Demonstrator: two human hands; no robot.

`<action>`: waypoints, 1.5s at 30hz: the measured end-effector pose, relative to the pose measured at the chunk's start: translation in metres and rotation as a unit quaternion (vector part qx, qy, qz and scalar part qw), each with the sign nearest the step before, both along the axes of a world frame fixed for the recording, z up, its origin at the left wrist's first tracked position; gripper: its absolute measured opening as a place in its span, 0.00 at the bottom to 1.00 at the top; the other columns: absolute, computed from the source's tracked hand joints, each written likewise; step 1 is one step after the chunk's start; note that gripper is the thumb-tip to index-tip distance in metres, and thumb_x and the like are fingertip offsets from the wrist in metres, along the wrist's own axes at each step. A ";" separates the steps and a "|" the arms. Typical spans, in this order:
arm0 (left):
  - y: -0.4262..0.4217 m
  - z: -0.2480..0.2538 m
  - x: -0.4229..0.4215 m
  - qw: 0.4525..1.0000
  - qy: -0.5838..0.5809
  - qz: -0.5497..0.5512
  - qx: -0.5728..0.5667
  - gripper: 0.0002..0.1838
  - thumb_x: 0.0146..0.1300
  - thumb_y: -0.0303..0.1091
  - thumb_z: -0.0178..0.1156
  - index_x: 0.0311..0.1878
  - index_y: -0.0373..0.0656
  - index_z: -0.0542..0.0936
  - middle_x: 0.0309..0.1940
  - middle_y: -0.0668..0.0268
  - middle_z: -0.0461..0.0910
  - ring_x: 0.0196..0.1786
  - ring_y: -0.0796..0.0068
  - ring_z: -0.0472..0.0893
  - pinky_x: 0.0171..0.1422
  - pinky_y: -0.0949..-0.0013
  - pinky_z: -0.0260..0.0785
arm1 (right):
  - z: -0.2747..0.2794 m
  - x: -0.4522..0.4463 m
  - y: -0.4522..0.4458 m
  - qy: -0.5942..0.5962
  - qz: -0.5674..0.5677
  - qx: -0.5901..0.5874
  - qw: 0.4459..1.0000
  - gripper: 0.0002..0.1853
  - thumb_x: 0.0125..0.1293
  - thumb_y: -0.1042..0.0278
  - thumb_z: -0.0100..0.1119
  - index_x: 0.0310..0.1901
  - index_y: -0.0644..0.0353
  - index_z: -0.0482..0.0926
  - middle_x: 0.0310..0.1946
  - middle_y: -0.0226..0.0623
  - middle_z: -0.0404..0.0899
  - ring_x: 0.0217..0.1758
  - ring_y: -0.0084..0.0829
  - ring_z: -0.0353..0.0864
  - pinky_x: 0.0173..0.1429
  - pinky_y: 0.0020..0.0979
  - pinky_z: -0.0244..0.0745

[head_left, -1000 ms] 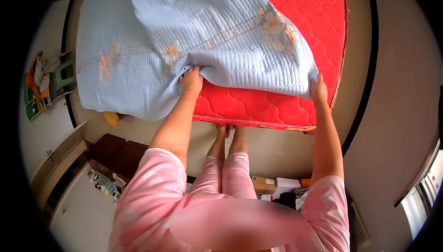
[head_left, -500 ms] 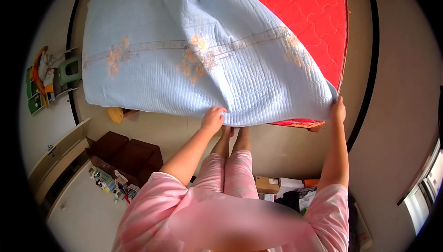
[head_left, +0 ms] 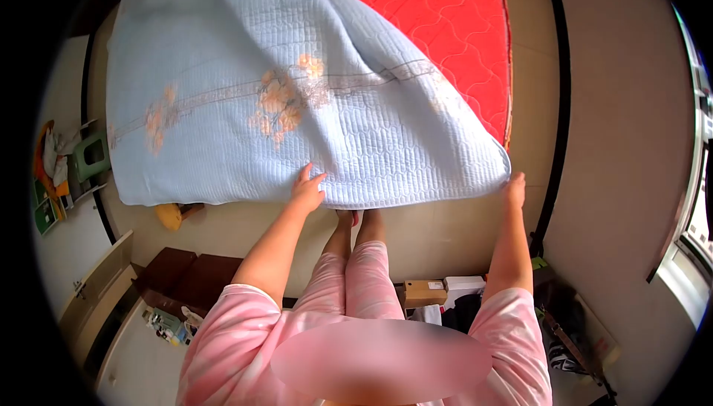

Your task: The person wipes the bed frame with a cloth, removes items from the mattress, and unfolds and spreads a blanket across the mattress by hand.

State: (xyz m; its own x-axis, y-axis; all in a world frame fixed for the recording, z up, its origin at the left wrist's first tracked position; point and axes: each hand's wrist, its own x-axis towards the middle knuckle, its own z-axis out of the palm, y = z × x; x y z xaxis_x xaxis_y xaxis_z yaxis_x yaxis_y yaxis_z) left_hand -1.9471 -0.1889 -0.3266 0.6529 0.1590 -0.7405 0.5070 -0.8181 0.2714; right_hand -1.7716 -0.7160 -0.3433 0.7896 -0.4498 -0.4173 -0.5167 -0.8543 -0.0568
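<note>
A light blue quilted bedspread (head_left: pixel 223 150) with orange flower prints lies slanted over a red mattress (head_left: pixel 453 42), whose right part is uncovered. At the bedspread's front edge, my left hand (head_left: pixel 307 190) rests on the fabric with thumb and fingers spread. My right hand (head_left: pixel 515 190) is closed at the front right corner of the bedspread, and its fingertips are partly hidden. Between the two hands the front edge hangs fairly straight over the bed's near side. Loose folds run from the middle towards the far side.
My legs (head_left: pixel 347 280) stand close to the bed. Behind them are boxes (head_left: pixel 425 292) and a dark brown cabinet (head_left: pixel 194 281). To the left is a green stool (head_left: pixel 90 155); a yellow object (head_left: pixel 169 216) sits under the bed edge. A window (head_left: pixel 694 250) is at right.
The bedspread's front edge has come down over the red mattress front, covering it. My left hand's fingers have spread out. The whole view has shifted, so the bed appears further left.
</note>
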 end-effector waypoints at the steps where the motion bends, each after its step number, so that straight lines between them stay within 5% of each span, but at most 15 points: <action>1: 0.001 0.000 -0.004 1.000 0.007 -0.011 0.002 0.26 0.51 0.35 0.59 0.57 0.57 0.71 0.65 0.61 0.53 0.66 0.60 0.56 0.67 0.59 0.51 | 0.017 -0.007 0.015 0.022 0.069 -0.021 0.997 0.19 0.63 0.59 0.41 0.56 0.51 0.61 0.53 0.49 0.67 0.51 0.51 0.71 0.52 0.46 0.67; 4: 0.004 -0.004 -0.012 0.999 -0.016 0.005 -0.031 0.25 0.53 0.36 0.59 0.57 0.56 0.71 0.60 0.59 0.62 0.63 0.60 0.62 0.65 0.61 0.55 | 0.041 -0.026 0.047 -0.011 0.041 0.023 0.999 0.29 0.52 0.69 0.54 0.58 0.50 0.60 0.51 0.48 0.66 0.50 0.52 0.71 0.52 0.46 0.69; 10: -0.016 0.072 0.015 0.975 -0.132 0.071 -0.162 0.18 0.54 0.35 0.57 0.51 0.51 0.74 0.51 0.56 0.71 0.54 0.57 0.71 0.59 0.63 0.63 | 0.134 -0.090 0.090 -0.121 0.102 0.150 0.976 0.33 0.50 0.80 0.51 0.60 0.53 0.57 0.50 0.44 0.65 0.49 0.49 0.71 0.49 0.42 0.70; 13: -0.025 0.092 0.030 0.953 -0.167 0.094 -0.234 0.18 0.55 0.34 0.56 0.50 0.46 0.74 0.47 0.57 0.74 0.52 0.61 0.73 0.57 0.66 0.64 | 0.160 -0.117 0.099 -0.122 0.131 0.228 0.957 0.30 0.52 0.76 0.55 0.58 0.48 0.59 0.53 0.43 0.63 0.45 0.47 0.73 0.47 0.42 0.71; 19: -0.047 0.180 0.057 0.914 -0.198 0.135 -0.328 0.14 0.58 0.32 0.55 0.47 0.41 0.75 0.40 0.63 0.78 0.45 0.73 0.75 0.50 0.70 0.67 | 0.235 -0.136 0.110 -0.197 0.159 0.310 0.917 0.23 0.52 0.77 0.55 0.52 0.57 0.67 0.48 0.45 0.68 0.44 0.41 0.75 0.45 0.36 0.73; 27: -0.089 0.222 0.095 0.907 -0.237 0.155 -0.313 0.12 0.59 0.31 0.54 0.46 0.42 0.76 0.37 0.67 0.77 0.40 0.78 0.74 0.45 0.74 0.67 | 0.280 -0.072 0.057 -0.270 0.170 0.329 0.889 0.18 0.54 0.76 0.55 0.49 0.61 0.71 0.41 0.44 0.75 0.43 0.37 0.77 0.47 0.33 0.72; 32: -0.174 0.249 0.125 0.883 -0.268 0.243 -0.298 0.12 0.60 0.33 0.54 0.46 0.42 0.76 0.36 0.69 0.77 0.39 0.80 0.74 0.44 0.75 0.67 | 0.267 -0.001 -0.013 -0.208 0.200 0.456 0.842 0.15 0.59 0.79 0.52 0.49 0.63 0.70 0.36 0.36 0.75 0.31 0.23 0.77 0.36 0.24 0.74; 38: -0.265 0.216 0.131 0.833 -0.291 0.322 -0.342 0.10 0.58 0.32 0.57 0.43 0.42 0.77 0.32 0.70 0.77 0.35 0.82 0.73 0.40 0.78 0.67 | 0.313 0.061 -0.049 -0.092 0.258 0.457 0.847 0.11 0.61 0.70 0.52 0.44 0.64 0.73 0.30 0.34 0.77 0.31 0.25 0.78 0.36 0.25 0.75; 45: -0.244 0.260 0.116 0.752 -0.364 0.433 -0.337 0.11 0.58 0.28 0.55 0.44 0.39 0.76 0.35 0.67 0.78 0.36 0.79 0.74 0.43 0.77 0.67 | 0.347 0.103 0.012 -0.053 0.374 0.500 0.780 0.14 0.61 0.66 0.53 0.45 0.64 0.74 0.28 0.36 0.78 0.31 0.26 0.78 0.36 0.25 0.73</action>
